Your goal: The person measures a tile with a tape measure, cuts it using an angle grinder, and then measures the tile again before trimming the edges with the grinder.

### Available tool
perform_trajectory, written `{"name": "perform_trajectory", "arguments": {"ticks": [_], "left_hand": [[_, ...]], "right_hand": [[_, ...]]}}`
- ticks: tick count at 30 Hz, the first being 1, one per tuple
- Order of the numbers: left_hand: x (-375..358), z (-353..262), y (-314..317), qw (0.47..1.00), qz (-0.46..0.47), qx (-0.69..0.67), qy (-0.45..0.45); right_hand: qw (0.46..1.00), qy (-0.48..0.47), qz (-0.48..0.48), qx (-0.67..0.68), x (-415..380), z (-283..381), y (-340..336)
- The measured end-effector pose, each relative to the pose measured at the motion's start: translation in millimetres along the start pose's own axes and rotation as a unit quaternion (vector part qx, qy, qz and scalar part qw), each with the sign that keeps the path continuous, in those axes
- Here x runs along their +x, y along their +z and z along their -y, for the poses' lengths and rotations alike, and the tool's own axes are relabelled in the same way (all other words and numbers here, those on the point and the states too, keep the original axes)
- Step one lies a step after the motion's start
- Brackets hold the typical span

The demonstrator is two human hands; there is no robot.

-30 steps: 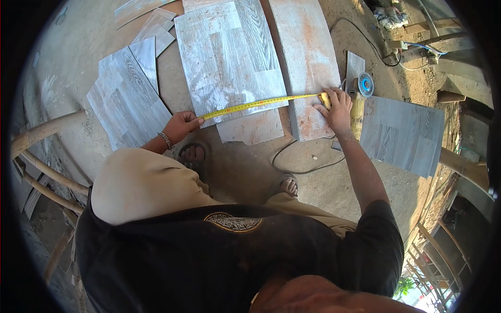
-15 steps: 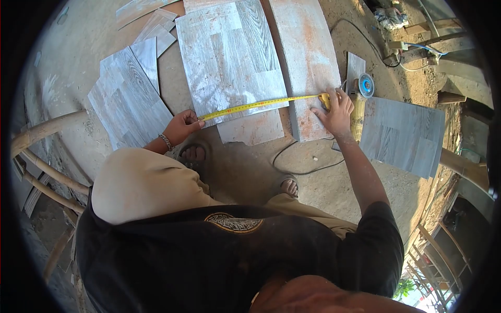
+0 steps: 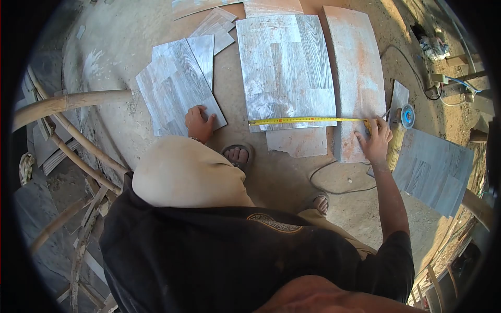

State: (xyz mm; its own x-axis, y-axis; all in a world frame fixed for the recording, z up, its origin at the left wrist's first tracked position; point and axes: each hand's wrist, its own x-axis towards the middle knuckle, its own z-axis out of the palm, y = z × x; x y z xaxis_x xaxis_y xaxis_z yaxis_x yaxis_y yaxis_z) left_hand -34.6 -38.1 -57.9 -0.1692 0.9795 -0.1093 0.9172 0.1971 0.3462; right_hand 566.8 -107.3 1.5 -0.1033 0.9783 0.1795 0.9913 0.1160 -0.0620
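Observation:
A yellow tape measure [image 3: 308,120] is stretched across the lower part of a grey wood-pattern tile [image 3: 287,62], its free end at the tile's left edge. On the right, my right hand [image 3: 377,140] grips the tape's case, which rests on a long pale stone block [image 3: 360,68]. My left hand [image 3: 200,124] is off the tape, over the lower edge of a cut wood-pattern tile [image 3: 175,86]. Its thumb stands apart from slightly bent fingers, with nothing in them.
An angle grinder [image 3: 404,120] with a blue disc lies right of the block, beside another grey tile [image 3: 433,169]. A black cable [image 3: 334,192] loops across the floor near my feet. Bamboo poles [image 3: 73,101] stand at the left. Smaller tile offcuts [image 3: 216,28] lie at the back.
My left hand has let go of the tape's end and moved left onto the cut tile. My right hand stays on the tape case. The whole view has shifted, so things appear farther right and lower.

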Motion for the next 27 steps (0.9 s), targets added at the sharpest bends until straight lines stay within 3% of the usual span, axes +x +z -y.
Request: {"name": "perform_trajectory", "arguments": {"ticks": [1, 3, 4, 5, 7, 10, 14, 16, 25, 27], "left_hand": [[3.2, 1.2, -7.6, 1.000, -0.005, 0.005, 0.000], [7.7, 1.0, -20.2, 0.981, -0.125, 0.100, -0.112], [17.8, 18.2, -22.2, 0.970, -0.139, 0.107, -0.166], [25.4, 36.3, -25.8, 0.970, -0.142, 0.109, -0.165], [39.8, 65.9, -37.7, 0.934, -0.184, 0.097, -0.289], [50.9, 108.4, -45.1, 0.931, -0.137, 0.077, -0.330], [62.4, 141.6, -41.3, 0.927, -0.115, 0.106, -0.340], [67.4, 165.3, -28.1, 0.926, -0.152, 0.135, -0.319], [56.2, 160.6, -12.3, 0.927, -0.178, 0.160, -0.289], [50.8, 160.5, -0.8, 0.931, -0.205, 0.169, -0.249]], "right_hand": [[1.000, -0.001, -0.004, 0.006, 1.4, 2.7, 1.2], [0.999, -0.053, -0.011, 0.001, 4.6, 6.8, 0.3], [0.998, -0.055, -0.012, 0.003, 8.6, 14.1, -4.6], [0.998, -0.055, -0.015, 0.006, 12.4, 18.3, -5.3], [0.998, -0.067, -0.011, 0.016, 18.9, 24.1, -5.2], [0.997, -0.065, -0.017, 0.028, 22.9, 28.0, -2.8], [0.997, -0.068, -0.009, 0.025, 24.6, 24.9, -4.8], [0.998, -0.056, -0.006, 0.014, 24.8, 23.9, -7.1], [0.996, -0.041, -0.065, -0.054, -4.4, 14.6, 21.5], [0.990, -0.084, -0.074, -0.087, -5.1, 16.8, 22.1]]}}
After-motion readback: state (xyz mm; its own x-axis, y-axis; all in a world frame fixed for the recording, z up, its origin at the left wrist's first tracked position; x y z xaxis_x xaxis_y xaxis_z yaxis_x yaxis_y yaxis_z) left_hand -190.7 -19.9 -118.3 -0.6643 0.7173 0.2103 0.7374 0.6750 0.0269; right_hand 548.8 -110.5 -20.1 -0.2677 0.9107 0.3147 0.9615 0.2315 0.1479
